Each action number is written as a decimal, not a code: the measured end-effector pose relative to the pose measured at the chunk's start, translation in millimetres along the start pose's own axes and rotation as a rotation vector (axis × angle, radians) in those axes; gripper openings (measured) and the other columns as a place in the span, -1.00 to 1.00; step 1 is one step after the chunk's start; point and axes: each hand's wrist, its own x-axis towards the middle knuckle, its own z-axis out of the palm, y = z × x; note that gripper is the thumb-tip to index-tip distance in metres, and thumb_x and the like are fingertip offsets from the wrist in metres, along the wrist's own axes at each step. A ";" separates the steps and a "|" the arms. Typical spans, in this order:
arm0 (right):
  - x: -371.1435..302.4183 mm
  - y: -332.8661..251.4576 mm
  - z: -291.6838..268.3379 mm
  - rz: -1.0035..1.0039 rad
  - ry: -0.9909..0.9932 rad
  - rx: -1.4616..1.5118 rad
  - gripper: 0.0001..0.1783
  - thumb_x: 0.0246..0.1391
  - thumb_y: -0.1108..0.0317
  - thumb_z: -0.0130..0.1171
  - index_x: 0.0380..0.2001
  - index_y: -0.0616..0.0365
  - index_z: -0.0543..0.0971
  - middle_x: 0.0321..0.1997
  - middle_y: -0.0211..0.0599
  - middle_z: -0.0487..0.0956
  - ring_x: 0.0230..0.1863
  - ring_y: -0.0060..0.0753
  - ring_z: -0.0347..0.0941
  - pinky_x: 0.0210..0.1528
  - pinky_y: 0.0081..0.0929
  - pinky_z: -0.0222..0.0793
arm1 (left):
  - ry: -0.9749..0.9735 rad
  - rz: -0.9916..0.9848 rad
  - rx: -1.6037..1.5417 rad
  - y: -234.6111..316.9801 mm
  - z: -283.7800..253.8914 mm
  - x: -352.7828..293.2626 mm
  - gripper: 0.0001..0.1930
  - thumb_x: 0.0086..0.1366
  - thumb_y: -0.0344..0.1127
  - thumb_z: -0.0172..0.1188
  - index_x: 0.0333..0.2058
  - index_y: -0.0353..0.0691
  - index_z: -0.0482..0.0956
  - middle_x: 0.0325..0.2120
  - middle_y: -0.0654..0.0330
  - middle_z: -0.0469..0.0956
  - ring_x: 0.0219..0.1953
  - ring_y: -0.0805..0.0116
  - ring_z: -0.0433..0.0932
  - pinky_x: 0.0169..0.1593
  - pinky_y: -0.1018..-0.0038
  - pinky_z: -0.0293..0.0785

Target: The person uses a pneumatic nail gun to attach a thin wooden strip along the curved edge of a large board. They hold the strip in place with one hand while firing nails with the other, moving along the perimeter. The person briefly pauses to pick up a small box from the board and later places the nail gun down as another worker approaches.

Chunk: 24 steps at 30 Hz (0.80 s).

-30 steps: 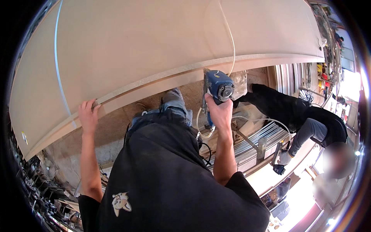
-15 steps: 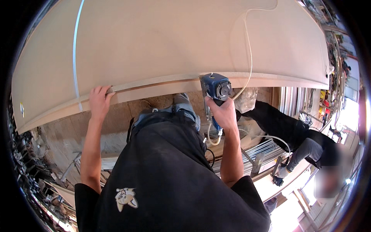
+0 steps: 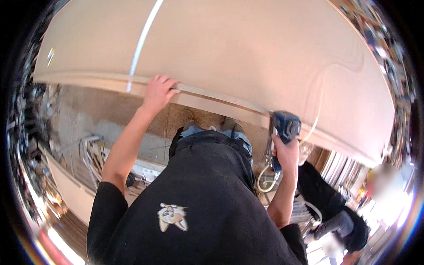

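A large light-brown board (image 3: 229, 44) stretches across the upper view, with a narrow wooden strip (image 3: 216, 95) along its near edge. My left hand (image 3: 158, 93) is closed over that strip, fingers on top and thumb against its side, just right of a whitish band (image 3: 143, 37) crossing the board. Further right, my right hand (image 3: 286, 152) grips a dark blue air nailer (image 3: 287, 123) by its handle. The nailer's nose side meets the strip at the edge; the exact contact is hidden. A pale hose (image 3: 260, 183) loops from the handle's bottom.
Another pale hose (image 3: 321, 97) curves over the board beyond the nailer. A person in dark clothes (image 3: 322, 185) bends at the lower right. Wood pieces (image 3: 88, 163) and other clutter lie at the lower left. My feet stand on a brown floor (image 3: 110, 106) below the edge.
The view has turned, so the board's edge now slopes down to the right. Both hands keep their holds at about the same places along the strip. The person at right appears lower.
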 end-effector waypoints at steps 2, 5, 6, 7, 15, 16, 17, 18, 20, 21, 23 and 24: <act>-0.2 10.2 2.6 -0.053 -0.014 -0.054 -0.75 0.23 0.24 0.43 -0.33 0.22 0.66 -0.58 -0.45 0.56 -0.59 -0.57 0.48 -0.49 -0.47 0.39 | 0.075 -0.048 -0.012 1.7 -0.7 -8.8 -0.49 0.26 -0.10 0.48 0.14 -0.13 0.67 0.03 0.09 0.63 0.14 -0.06 0.51 0.26 0.04 0.43; -7.1 -4.4 12.6 0.063 -0.092 -0.003 -0.74 0.22 0.27 0.46 -0.21 0.25 0.68 -0.47 -0.41 0.62 -0.52 -0.55 0.51 -0.43 -0.47 0.43 | 0.180 -0.138 0.060 -25.2 -12.2 -23.5 -0.40 0.30 -0.03 0.46 0.25 -0.12 0.59 0.17 0.07 0.57 0.28 -0.07 0.46 0.39 0.01 0.34; -9.1 -9.5 16.0 0.056 -0.110 -0.034 -0.67 0.19 0.23 0.48 -0.20 0.31 0.69 -0.41 -0.35 0.67 -0.46 -0.52 0.55 -0.38 -0.43 0.48 | 0.207 -0.166 0.084 -40.6 -16.9 -32.5 -0.37 0.31 -0.01 0.45 0.29 -0.11 0.57 0.22 0.06 0.55 0.33 -0.08 0.44 0.44 -0.01 0.31; -10.3 -17.7 24.8 0.022 -0.168 0.029 -0.71 0.21 0.26 0.46 -0.22 0.29 0.68 -0.41 -0.38 0.66 -0.47 -0.55 0.53 -0.40 -0.44 0.47 | 0.203 -0.221 0.162 -62.4 -24.9 -45.4 -0.36 0.34 0.04 0.41 0.30 -0.13 0.55 0.31 0.09 0.50 0.40 -0.06 0.39 0.51 -0.03 0.25; -41.5 -96.3 127.2 -0.182 -0.139 -0.162 -0.75 0.27 0.29 0.43 -0.14 0.23 0.66 -0.44 -0.48 0.60 -0.51 -0.63 0.47 -0.44 -0.50 0.41 | 0.190 -0.160 0.212 -240.1 -69.8 -73.6 -0.48 0.32 0.05 0.42 0.17 -0.01 0.63 0.16 0.19 0.54 0.34 0.04 0.42 0.47 -0.06 0.26; -47.6 -101.6 133.0 -0.172 -0.125 -0.177 -0.75 0.27 0.29 0.44 -0.14 0.23 0.66 -0.45 -0.48 0.60 -0.51 -0.63 0.47 -0.43 -0.50 0.41 | 0.160 -0.133 0.144 -241.7 -58.0 -73.3 -0.51 0.31 0.05 0.43 0.13 -0.01 0.66 0.11 0.21 0.55 0.30 0.05 0.44 0.43 -0.06 0.28; -57.6 -111.3 148.0 -0.174 -0.126 -0.188 -0.75 0.27 0.28 0.44 -0.15 0.23 0.67 -0.46 -0.49 0.58 -0.52 -0.63 0.45 -0.43 -0.50 0.41 | 0.133 -0.093 0.088 -253.2 -60.0 -69.5 -0.54 0.30 0.05 0.43 0.08 -0.01 0.68 0.05 0.22 0.55 0.26 0.06 0.46 0.40 -0.07 0.31; -69.6 -113.5 165.1 -0.227 -0.102 -0.168 -0.80 0.28 0.32 0.42 -0.20 0.23 0.66 -0.48 -0.49 0.57 -0.53 -0.63 0.45 -0.45 -0.50 0.41 | 0.164 -0.032 0.068 -264.3 -61.9 -63.2 -0.57 0.32 0.07 0.42 0.05 0.00 0.69 0.03 0.25 0.55 0.23 0.08 0.46 0.38 -0.04 0.31; -89.8 -120.3 185.1 -0.166 -0.082 -0.101 -0.87 0.29 0.40 0.40 -0.24 0.21 0.65 -0.49 -0.50 0.57 -0.54 -0.62 0.46 -0.48 -0.51 0.39 | 0.217 0.055 0.000 -264.4 -55.5 -55.7 -0.61 0.35 0.11 0.38 -0.02 0.02 0.70 -0.02 0.30 0.53 0.16 0.13 0.45 0.34 0.01 0.31; -103.4 -129.5 192.5 -0.110 -0.082 -0.081 -0.90 0.29 0.45 0.39 -0.26 0.21 0.65 -0.50 -0.50 0.57 -0.56 -0.62 0.46 -0.50 -0.52 0.39 | 0.199 0.060 -0.017 -260.6 -51.3 -60.0 -0.62 0.34 0.11 0.39 -0.02 0.03 0.70 -0.05 0.30 0.53 0.14 0.14 0.46 0.31 0.04 0.31; -125.4 -146.9 207.5 -0.061 -0.028 -0.078 -0.89 0.26 0.45 0.42 -0.24 0.22 0.65 -0.51 -0.50 0.56 -0.56 -0.63 0.45 -0.50 -0.53 0.38 | 0.185 0.101 -0.016 -260.7 -57.3 -58.4 -0.62 0.31 0.11 0.41 -0.04 0.05 0.71 -0.09 0.30 0.52 0.10 0.16 0.46 0.26 0.12 0.31; -131.1 -144.2 211.3 -0.063 -0.018 -0.112 -0.87 0.24 0.45 0.43 -0.23 0.23 0.66 -0.50 -0.49 0.57 -0.56 -0.63 0.46 -0.50 -0.54 0.39 | 0.194 0.094 -0.032 -263.6 -60.7 -55.7 -0.61 0.30 0.11 0.42 -0.03 0.06 0.71 -0.11 0.30 0.52 0.09 0.17 0.46 0.25 0.14 0.31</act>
